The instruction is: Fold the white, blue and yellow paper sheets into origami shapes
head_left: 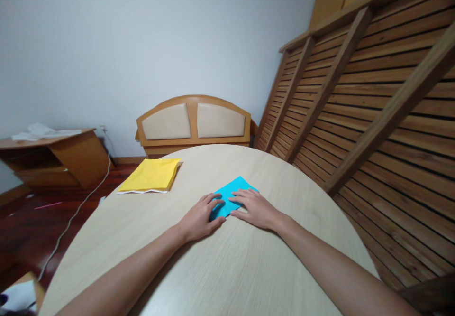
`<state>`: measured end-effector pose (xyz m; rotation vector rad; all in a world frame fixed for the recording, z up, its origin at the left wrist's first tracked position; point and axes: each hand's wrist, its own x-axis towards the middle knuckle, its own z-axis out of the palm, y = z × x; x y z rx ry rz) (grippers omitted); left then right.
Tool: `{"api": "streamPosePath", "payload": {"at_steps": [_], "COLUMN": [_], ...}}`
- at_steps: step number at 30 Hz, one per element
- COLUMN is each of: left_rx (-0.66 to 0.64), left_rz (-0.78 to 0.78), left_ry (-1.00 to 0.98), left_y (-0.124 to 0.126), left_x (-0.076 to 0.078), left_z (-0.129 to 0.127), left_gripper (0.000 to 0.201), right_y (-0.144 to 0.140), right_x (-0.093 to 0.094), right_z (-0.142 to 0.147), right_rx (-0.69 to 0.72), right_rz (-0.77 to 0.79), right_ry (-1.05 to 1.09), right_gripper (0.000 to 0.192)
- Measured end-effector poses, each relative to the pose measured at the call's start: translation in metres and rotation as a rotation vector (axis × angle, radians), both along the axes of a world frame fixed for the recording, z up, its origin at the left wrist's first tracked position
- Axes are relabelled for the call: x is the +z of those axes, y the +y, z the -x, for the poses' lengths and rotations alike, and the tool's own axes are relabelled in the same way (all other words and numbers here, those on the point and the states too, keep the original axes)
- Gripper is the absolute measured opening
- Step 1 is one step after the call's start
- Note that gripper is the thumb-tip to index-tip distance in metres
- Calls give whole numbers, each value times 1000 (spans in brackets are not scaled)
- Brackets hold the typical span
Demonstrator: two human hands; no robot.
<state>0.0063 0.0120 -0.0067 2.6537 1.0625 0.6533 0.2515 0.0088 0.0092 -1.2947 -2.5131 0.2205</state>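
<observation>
You had both hands flat on a blue paper (pixel 230 195) that lay on the round table (pixel 227 259), a bit past the middle, right in front of you. Your left hand (pixel 201 217) pressed down on the near left part of the paper, fingers spread and stretched out, not closed around anything. Your right hand (pixel 254 207) lay flat too, its fingers pushing on the near right edge. Neither hand was pinching or lifting the paper; both were only pressing it against the table.

The paper looked like it was already folded at least once, because it showed a small neat shape with a pointed far corner. I think you were flattening a fold, so the folding seemed to be started but not finished. A yellow paper (pixel 151 175) lay well apart near the table's far left edge, and it looked untouched.

Your hands covered the near half of the blue paper, so I could not tell where the fold line ran or how many folds it had. Your fingertips hid the edge they pressed. The stuff at the bottom left corner was cut off and too hard to make out
</observation>
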Motion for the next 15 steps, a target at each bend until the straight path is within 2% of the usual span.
{"api": "streamPosePath", "payload": {"at_steps": [10,15], "left_rx": [4,67], "left_rz": [-19,-39], "left_ry": [22,-69], "left_y": [-3,1], "left_x": [5,5], "left_z": [-2,-2], "left_gripper": [48,25], "right_y": [2,4], "right_x": [5,5], "right_z": [5,6], "right_rx": [50,58], "right_rz": [-88,-124], "right_ry": [-1,-14], "right_gripper": [39,29]}}
